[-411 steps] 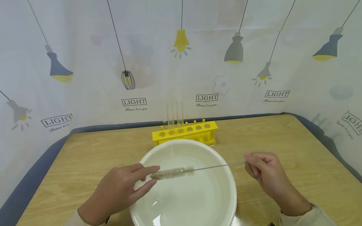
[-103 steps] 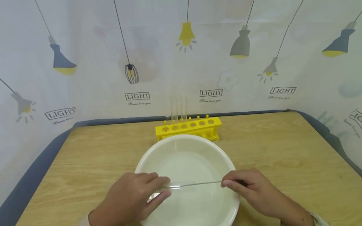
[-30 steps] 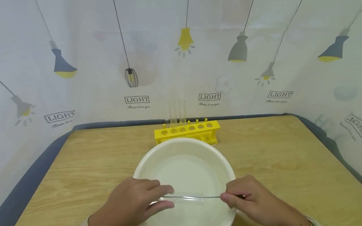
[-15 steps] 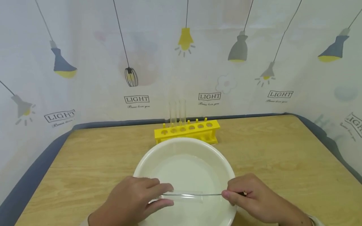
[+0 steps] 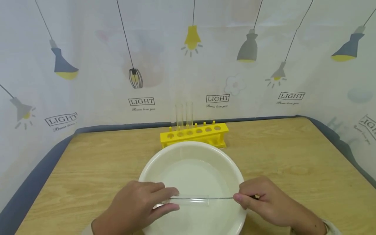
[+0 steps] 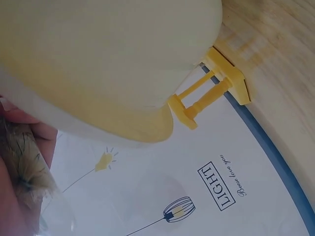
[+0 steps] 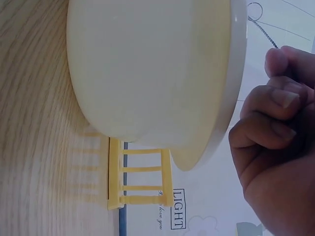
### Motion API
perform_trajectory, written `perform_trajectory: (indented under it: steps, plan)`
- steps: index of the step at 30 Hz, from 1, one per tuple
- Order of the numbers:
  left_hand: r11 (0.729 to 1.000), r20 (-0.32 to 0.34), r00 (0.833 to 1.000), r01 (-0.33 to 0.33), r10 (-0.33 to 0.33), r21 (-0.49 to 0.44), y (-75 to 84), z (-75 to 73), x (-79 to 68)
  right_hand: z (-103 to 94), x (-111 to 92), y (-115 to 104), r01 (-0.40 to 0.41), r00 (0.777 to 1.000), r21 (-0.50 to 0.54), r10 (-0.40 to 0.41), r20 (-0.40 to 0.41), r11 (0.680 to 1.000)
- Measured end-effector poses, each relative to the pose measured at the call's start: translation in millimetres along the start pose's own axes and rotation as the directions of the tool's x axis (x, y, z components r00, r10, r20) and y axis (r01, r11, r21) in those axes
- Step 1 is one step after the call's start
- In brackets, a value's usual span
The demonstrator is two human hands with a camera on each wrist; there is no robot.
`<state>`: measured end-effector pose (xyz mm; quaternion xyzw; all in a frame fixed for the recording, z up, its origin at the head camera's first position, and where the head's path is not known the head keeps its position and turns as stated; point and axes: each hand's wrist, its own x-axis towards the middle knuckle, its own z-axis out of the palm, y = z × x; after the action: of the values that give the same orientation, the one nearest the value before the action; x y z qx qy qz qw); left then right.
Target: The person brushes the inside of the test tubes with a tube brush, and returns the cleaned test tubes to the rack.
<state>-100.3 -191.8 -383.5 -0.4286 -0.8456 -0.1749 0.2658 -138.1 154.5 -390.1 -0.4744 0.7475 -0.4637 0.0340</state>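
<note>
In the head view a clear glass test tube lies sideways over the white basin, its open end toward the right. My left hand holds its closed end between thumb and fingers. Inside the tube runs the twisted wire of a test tube brush. My right hand grips the wire's outer end, thumb against curled fingers, with a dark end poking out behind. The left wrist view shows the brush's bristles splayed at the tube's closed end. In the right wrist view, the wire leaves the fingertips toward the tube mouth.
Shallow clear water appears to cover the basin's floor. Right behind the basin stands a yellow test tube rack with two clear test tubes upright in it. A wooden table carries everything, with a lamp-patterned curtain behind.
Much earlier the bristles reached out of the tube's mouth, and the tube looked brownish; now they sit deep inside and it looks clear. Within the last second, my right hand has shifted slightly right.
</note>
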Motion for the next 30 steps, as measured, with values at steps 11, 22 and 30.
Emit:
perform_trajectory:
  steps: [11,22,30]
  plan:
    - [1.0,0.0,1.0,0.01,-0.01,0.012,-3.9,-1.6,-0.5,-5.6,1,7,0.051,0.999,-0.008,-0.051,-0.019,0.999]
    - [0.999,-0.001,1.0,0.014,-0.014,0.03,-4.1,-3.8,-0.3,-10.6,1,9,0.047,0.998,0.008,-0.047,-0.031,0.999]
    - [0.998,0.029,0.998,0.057,-0.058,0.034,-3.7,-7.5,-0.8,-12.2,0,9,-0.03,0.999,0.012,0.031,-0.024,0.999]
